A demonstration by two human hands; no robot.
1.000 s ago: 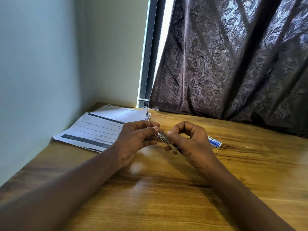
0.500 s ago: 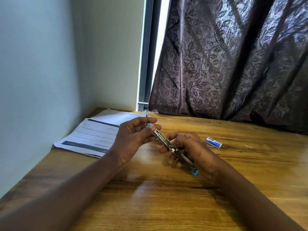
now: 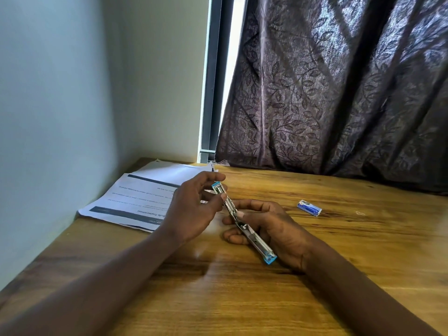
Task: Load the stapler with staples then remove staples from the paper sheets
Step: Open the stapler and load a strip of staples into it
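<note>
Loading underway: stapler [image 3: 243, 223] held swung open by left hand [image 3: 191, 212] and right hand [image 3: 271, 232].
Staples possibly not yet inserted; staple box [image 3: 309, 208] and paper sheets [image 3: 143, 197] lie untouched, centre-right and centre-left.

Paper sheets [image 3: 145, 200] block table [image 3: 363, 251] left; staple box [image 3: 309, 208] right, rest open

You are getting a single view, coming from a wide-angle camera sitting on the person's head. It is looking forward and down across the wooden surface [image 3: 339, 275], which is filling the lower half of the frame. Both forearms are entering from the bottom corners, and the left hand [image 3: 194, 209] and right hand [image 3: 271, 229] are meeting close to the lens, just below frame centre. The upper half is facing a pale wall [image 3: 60, 93] at upper left and a dark curtain [image 3: 339, 93] at upper right.
</note>
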